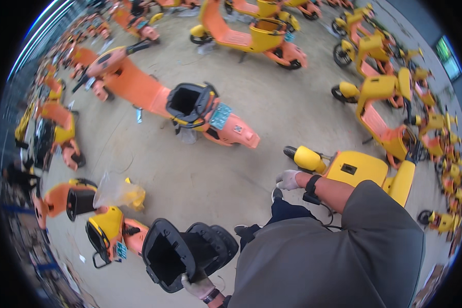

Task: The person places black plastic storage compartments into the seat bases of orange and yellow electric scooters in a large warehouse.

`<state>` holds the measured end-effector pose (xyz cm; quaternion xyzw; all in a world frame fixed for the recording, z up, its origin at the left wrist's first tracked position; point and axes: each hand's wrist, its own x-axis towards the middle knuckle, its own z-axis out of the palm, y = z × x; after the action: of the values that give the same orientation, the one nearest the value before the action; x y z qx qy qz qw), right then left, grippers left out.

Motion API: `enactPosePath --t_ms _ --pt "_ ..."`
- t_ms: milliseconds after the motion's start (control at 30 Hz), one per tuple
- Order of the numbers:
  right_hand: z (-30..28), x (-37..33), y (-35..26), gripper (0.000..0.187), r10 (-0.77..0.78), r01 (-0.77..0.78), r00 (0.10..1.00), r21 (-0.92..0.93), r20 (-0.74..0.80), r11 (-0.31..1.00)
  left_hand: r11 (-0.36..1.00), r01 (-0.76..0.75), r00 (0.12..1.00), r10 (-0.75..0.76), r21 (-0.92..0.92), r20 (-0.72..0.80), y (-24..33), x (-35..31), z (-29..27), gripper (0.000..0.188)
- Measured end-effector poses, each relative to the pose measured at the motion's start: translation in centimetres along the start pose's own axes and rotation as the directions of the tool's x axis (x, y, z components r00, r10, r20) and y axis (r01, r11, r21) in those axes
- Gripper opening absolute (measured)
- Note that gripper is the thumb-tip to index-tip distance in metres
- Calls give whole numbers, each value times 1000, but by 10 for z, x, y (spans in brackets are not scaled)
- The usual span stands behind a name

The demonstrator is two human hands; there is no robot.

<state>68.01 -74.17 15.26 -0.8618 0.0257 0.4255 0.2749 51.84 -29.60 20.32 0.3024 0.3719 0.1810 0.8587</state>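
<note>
My left hand [198,286], in a pale glove, grips the rim of a stack of black plastic storage buckets [210,244] at the lower middle. Several sit nested on their sides, and the mouth of the front one faces left. My right hand [288,180], also gloved, hangs beside my body with its fingers loosely apart and nothing visible in them. Nearest to it is the front of a yellow scooter [357,167] on the right. Ahead to the left stands an orange scooter [138,87] with a black bucket [186,98] set in its seat opening.
Left of the stack stands a yellow and orange scooter [108,223], with a clear plastic bag [110,191] and a black bucket [79,204] near it. Another scooter [246,36] stands farther ahead. Rows of scooters line the right side. A person in dark clothes [20,174] is at the far left.
</note>
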Motion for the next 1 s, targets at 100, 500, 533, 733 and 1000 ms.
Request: enactPosePath --t_ms 100,500,533,733,1000 --pt "16 -8 63 36 81 -81 997 64 10 995 980 103 992 -114 170 53 -25 -29 59 30" --pt "20 -3 173 30 289 -231 957 683 29 693 824 -53 781 -318 564 537 -75 -119 282 36" --pt "14 0 175 30 275 -208 962 681 10 703 830 -57 710 -357 555 607 -80 -125 306 35" --pt "-21 11 188 31 201 101 945 814 -258 571 879 -40 616 -353 476 704 -130 -140 435 31" --pt "-50 -8 230 26 571 188 795 978 -205 90 874 132 255 -486 468 836 -209 -84 563 22"
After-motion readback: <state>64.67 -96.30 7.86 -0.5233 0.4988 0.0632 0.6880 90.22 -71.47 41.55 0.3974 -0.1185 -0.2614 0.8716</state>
